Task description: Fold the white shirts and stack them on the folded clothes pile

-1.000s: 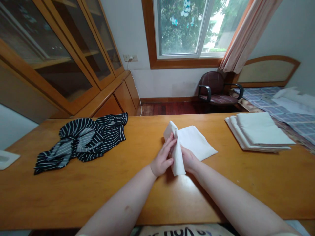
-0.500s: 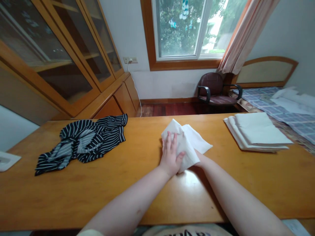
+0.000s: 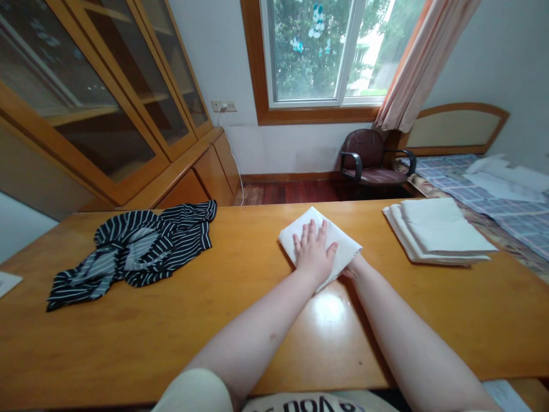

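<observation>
A white folded cloth lies near the far middle of the table in a compact, roughly square shape. My left hand presses flat on top of it, palm down and fingers spread. At the cloth's right corner is my right hand, partly tucked under the edge; its fingers are hidden beneath the fabric. To the right sits a stack of folded white cloths.
On the left of the wooden table lies a crumpled black-and-white striped garment. Beyond the table are a glass-door cabinet, a brown armchair and a bed with a checked sheet.
The flap that stuck out at the right has come together with the rest of the cloth, which is now a neater square. My left hand has shifted slightly right and up.
</observation>
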The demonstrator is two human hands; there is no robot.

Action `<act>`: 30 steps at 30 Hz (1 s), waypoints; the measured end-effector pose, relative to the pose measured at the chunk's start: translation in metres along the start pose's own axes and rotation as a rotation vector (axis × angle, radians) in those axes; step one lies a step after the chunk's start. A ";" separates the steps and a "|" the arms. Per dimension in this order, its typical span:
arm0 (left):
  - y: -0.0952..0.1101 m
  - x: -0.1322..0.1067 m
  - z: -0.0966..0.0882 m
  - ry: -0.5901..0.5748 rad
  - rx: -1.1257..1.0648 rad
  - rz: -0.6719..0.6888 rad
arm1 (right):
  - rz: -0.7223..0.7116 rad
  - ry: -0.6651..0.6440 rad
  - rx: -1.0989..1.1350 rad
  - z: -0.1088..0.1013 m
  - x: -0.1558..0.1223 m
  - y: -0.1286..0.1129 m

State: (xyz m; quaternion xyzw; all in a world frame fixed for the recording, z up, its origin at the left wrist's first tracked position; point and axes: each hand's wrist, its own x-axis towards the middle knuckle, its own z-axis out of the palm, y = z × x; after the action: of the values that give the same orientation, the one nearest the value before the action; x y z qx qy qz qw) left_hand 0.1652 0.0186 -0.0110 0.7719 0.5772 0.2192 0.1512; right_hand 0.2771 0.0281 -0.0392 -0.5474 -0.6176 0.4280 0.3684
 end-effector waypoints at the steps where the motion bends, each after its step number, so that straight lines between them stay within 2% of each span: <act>1: 0.001 0.002 0.003 -0.012 0.007 -0.002 | 0.062 -0.009 0.134 0.000 -0.001 0.000; 3: 0.002 0.006 0.007 -0.034 0.019 -0.001 | 0.152 0.024 0.289 -0.001 -0.001 0.000; 4: 0.002 0.007 0.008 -0.043 0.022 0.004 | 0.174 0.090 0.289 -0.003 0.000 0.002; 8: -0.001 0.007 0.013 -0.048 0.021 0.048 | 0.197 0.408 0.114 -0.029 0.004 0.014; 10: -0.002 0.005 0.015 -0.049 0.027 0.063 | 0.220 0.533 -0.060 -0.045 0.006 0.019; 12: -0.004 0.004 0.017 -0.059 0.038 0.063 | 0.278 0.481 -0.180 -0.057 0.007 0.022; 13: -0.005 0.003 0.017 -0.068 0.044 0.061 | 0.299 0.398 -0.195 -0.061 0.007 0.021; 17: -0.010 0.001 0.015 -0.085 0.066 0.054 | 0.307 0.049 -0.034 -0.059 0.003 0.014; 21: -0.021 -0.006 0.012 -0.109 0.098 0.094 | 0.318 -0.128 0.027 -0.052 -0.003 0.009; 23: -0.026 -0.010 0.012 -0.145 0.132 0.134 | 0.330 -0.133 -0.030 -0.049 -0.004 0.008; 30: -0.032 -0.027 0.011 -0.243 0.166 0.182 | 0.271 0.104 -0.405 -0.034 -0.002 0.003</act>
State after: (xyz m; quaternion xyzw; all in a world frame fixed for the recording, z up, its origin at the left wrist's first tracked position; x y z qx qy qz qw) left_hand 0.1382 0.0021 -0.0400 0.8516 0.4987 0.0883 0.1351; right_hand 0.3096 0.0300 -0.0297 -0.7092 -0.5918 0.3124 0.2218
